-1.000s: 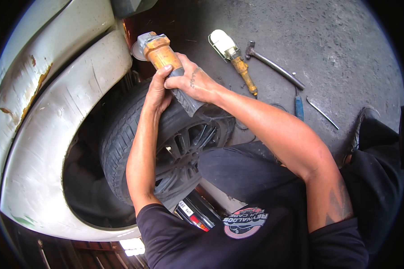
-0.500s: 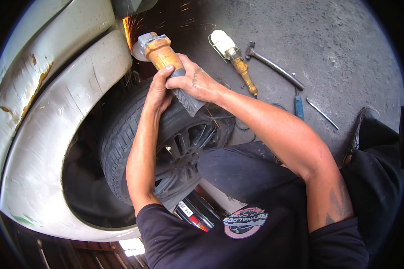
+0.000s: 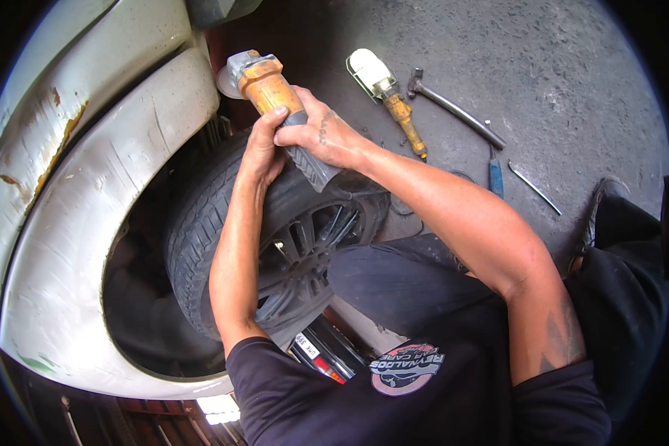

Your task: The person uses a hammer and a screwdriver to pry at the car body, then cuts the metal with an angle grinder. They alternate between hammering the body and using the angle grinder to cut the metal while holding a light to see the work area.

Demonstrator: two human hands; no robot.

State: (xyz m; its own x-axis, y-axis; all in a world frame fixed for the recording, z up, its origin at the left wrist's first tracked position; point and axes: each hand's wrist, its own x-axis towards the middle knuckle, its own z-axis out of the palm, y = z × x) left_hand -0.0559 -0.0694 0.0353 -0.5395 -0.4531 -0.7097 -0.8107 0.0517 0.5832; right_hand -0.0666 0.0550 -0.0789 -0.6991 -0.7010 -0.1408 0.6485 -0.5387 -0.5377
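Both my hands are wrapped round an orange and grey angle grinder (image 3: pixel 270 88), its disc close beside the lower edge of the scraped silver car body panel (image 3: pixel 119 126). My left hand (image 3: pixel 263 149) grips the body from the near side, thumb laid along it. From the other side my right hand (image 3: pixel 321 134) closes over the dark handle section. The grinder's ribbed rear end sticks out below my palms, above the tyre (image 3: pixel 204 230). No sparks show at the disc.
A caged work lamp (image 3: pixel 386 100) lies on the rough floor right of the grinder. Beside it are a hammer (image 3: pixel 457 111), a blue-handled tool (image 3: pixel 495 177) and a thin metal bar (image 3: pixel 534 188). My bent knee (image 3: pixel 394 279) is near the wheel.
The orange sparks that sprayed from the disc have gone. My hands and the grinder hold almost the same position.
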